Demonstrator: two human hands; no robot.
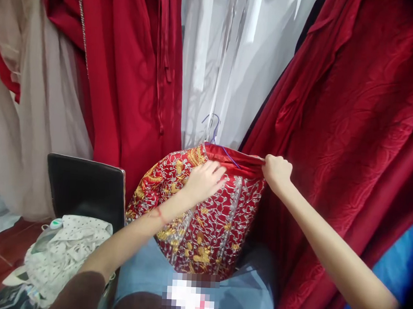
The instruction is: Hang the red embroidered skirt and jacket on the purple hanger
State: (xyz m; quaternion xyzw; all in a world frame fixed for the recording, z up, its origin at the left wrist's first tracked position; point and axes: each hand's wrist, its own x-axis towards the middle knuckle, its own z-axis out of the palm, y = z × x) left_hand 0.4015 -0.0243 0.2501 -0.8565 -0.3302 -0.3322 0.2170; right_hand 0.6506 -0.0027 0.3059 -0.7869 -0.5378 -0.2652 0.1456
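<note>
A red embroidered jacket [202,228] with gold and silver patterns is upright in front of me, over my lap. My right hand [277,173] is closed on the right end of its top edge and pulls the edge taut. My left hand [207,180] lies against the front just below the opening, fingers loosely bent and slightly apart; its thumb is hard to make out. Plain red lining [227,158] shows inside the opening. A purple hanger [214,129] pokes out of the top, its hook upward and part of its arm across the lining.
Long red garments hang at the left [141,86] and right [346,134], close to my arms. Beige sheer fabric [31,117] hangs farther left. A black chair back [87,187] and a bundle of white dotted cloth [69,253] are beside my left arm. White fabric [205,48] hangs behind.
</note>
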